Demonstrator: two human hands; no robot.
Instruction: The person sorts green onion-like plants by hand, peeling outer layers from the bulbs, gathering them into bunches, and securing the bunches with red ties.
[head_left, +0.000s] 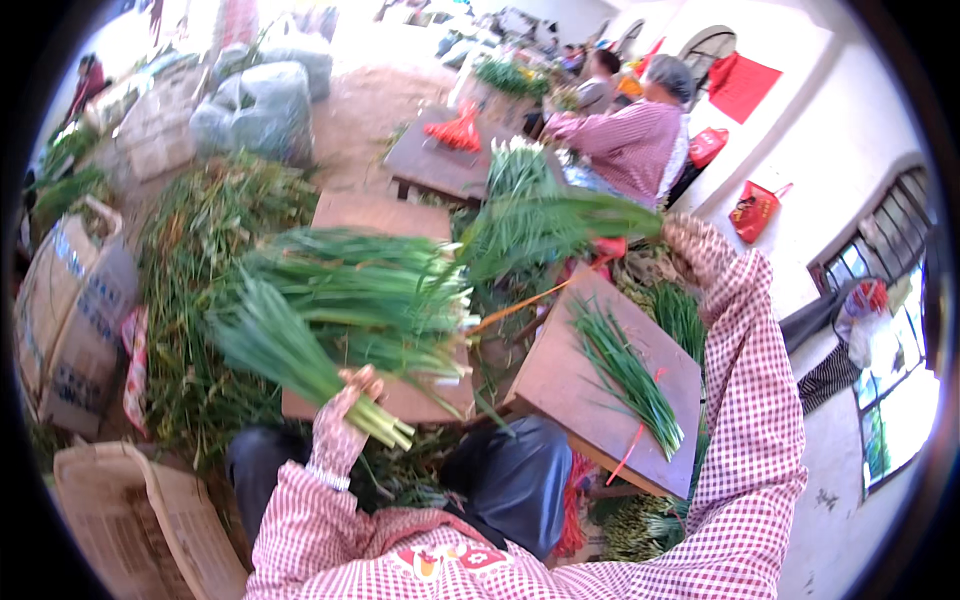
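Note:
My left hand (346, 414) grips a bunch of long flat-leaved green stalks (289, 341), pale ends toward me, leaves fanning up and left. Out to the far right, my right hand (686, 238) holds blurred long green leaves (555, 217) by one end; they stretch left across the view. Behind my left hand, a thick pile of the same green stalks (360, 292) lies on a wooden board (382, 214), white ends to the right. A thinner bundle of dark green stalks (626, 367) rests on a low wooden table (555, 390) at right, with a red tie around it.
Loose trimmed greens (217, 285) heap on the floor at left, near cardboard boxes (82, 322) and a woven basket (142, 517). Red ties (456, 131) lie on another low table (442, 161). Beyond it sits a co-worker (630, 135) in a checked top.

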